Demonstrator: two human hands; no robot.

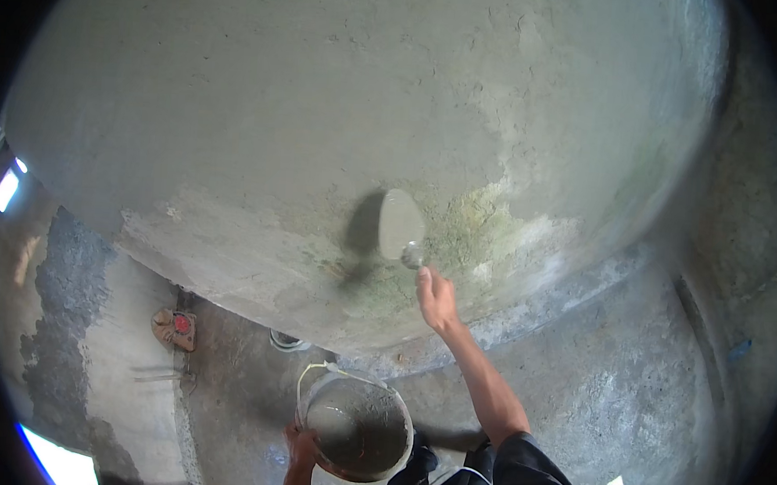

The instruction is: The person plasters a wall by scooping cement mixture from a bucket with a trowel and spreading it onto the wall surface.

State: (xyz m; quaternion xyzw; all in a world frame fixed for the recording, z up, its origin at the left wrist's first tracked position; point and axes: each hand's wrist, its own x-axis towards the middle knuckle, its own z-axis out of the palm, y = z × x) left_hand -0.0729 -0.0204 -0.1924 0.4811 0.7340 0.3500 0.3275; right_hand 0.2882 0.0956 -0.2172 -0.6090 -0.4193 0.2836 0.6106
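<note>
My right hand is closed around the handle of a trowel. The trowel's rounded blade points upward and has a smooth pale grey face that looks wet. It is in front of the grey wall and casts a dark shadow to its left; I cannot tell whether it touches the wall. Below, my left hand grips the left rim of a bucket. Grey wet mix lies inside the bucket, whose wire handle leans over the far side.
Smooth grey coating covers the upper wall, with rough, greenish-stained patches lower down. A small pail stands at the wall's foot. Left of it is a brown object with a red part. A dark strip runs along the right side.
</note>
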